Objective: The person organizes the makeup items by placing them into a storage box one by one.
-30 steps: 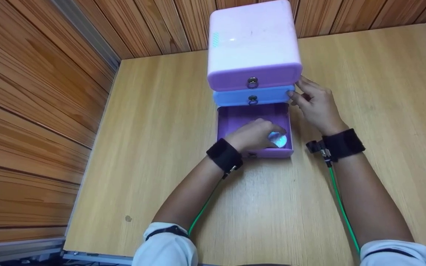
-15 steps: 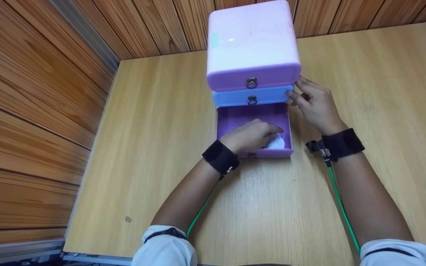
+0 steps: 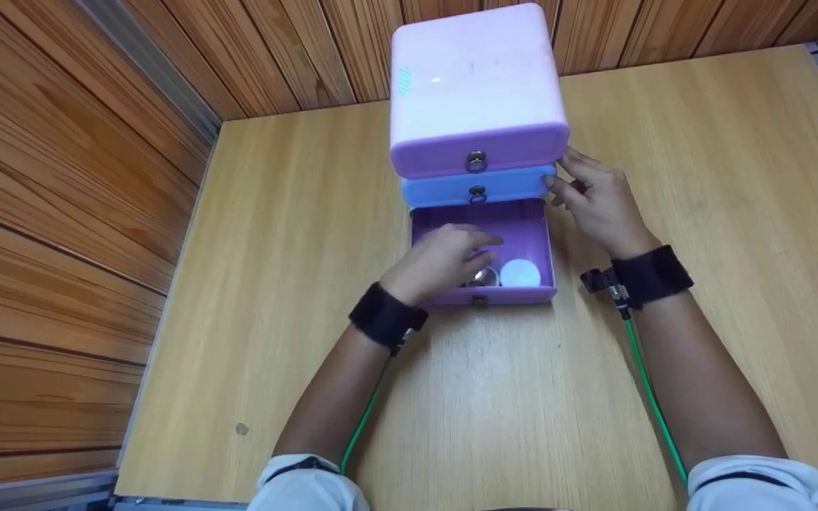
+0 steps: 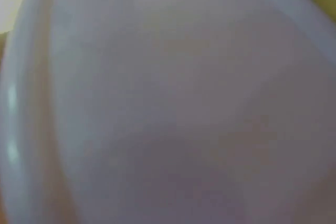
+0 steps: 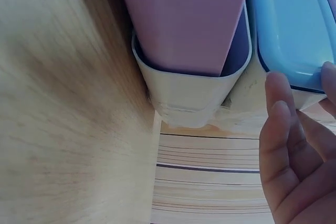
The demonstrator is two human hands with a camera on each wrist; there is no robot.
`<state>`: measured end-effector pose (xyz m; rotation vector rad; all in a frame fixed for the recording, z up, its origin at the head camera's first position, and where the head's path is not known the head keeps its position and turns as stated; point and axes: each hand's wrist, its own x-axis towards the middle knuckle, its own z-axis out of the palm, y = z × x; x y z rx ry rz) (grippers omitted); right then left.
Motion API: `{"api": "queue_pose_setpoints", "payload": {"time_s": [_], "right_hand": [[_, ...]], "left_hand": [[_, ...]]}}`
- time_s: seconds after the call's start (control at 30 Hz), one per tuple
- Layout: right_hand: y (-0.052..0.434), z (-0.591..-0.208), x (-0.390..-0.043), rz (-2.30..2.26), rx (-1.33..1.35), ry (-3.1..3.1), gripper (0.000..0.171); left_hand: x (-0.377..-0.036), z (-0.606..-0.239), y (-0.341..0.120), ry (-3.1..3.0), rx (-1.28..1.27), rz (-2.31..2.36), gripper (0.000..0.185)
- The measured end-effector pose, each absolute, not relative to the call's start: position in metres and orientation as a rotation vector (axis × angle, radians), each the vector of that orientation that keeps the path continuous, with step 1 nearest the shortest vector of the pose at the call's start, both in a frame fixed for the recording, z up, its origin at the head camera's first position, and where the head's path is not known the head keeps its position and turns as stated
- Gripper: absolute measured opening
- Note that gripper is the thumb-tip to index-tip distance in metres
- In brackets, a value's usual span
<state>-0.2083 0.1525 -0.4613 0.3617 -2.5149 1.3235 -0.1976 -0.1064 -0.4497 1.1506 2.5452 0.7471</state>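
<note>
My left hand (image 3: pixel 441 259) is over the pulled-out purple bottom drawer (image 3: pixel 547 248), its fingers loosely extended. Inside, near the drawer's front, lie a white round disc (image 3: pixel 520 273) and a shiny round thing with a pale rim (image 3: pixel 483 277), partly hidden by my left thumb. A pale surface (image 4: pixel 173 77) fills the left wrist view, too close and blurred for detail. My right hand (image 3: pixel 604 206) touches the right side of the drawer cabinet (image 3: pixel 476 85). Its thumb is at the corner of the blue middle drawer (image 3: pixel 444 190); in the right wrist view, straight fingers (image 5: pixel 278 124) reach that corner.
The cabinet's purple top drawer (image 3: pixel 437 157) is closed, with a ring pull on its front. Behind the wooden table (image 3: pixel 295 284) stands a wood-panelled wall (image 3: pixel 352 42), with another on the left. A green cable (image 3: pixel 643 383) runs along the right forearm.
My left hand has left the disc and drawn back to the left within the drawer. The disc and the shiny round thing now show. The right hand keeps its place at the cabinet.
</note>
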Motion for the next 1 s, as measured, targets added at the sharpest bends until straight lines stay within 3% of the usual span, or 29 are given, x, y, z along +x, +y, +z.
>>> {"api": "queue_pose_setpoints", "payload": {"time_s": [0.33,0.53,1.0], "right_hand": [[0.165,-0.446,-0.183,1.204,0.306,-2.795,0.059],[0.179,-0.443,-0.154,0.995,0.308,-2.815,0.057],[0.187,-0.455,-0.108,0.746,0.458,-2.891,0.035]], "left_hand": [[-0.190,-0.443,-0.192,2.910,1.089,0.883,0.022],[-0.177,-0.450,-0.235,3.046,1.121,0.760,0.021],[-0.153,-0.467,-0.251,2.962,1.245,0.570,0.019]]}}
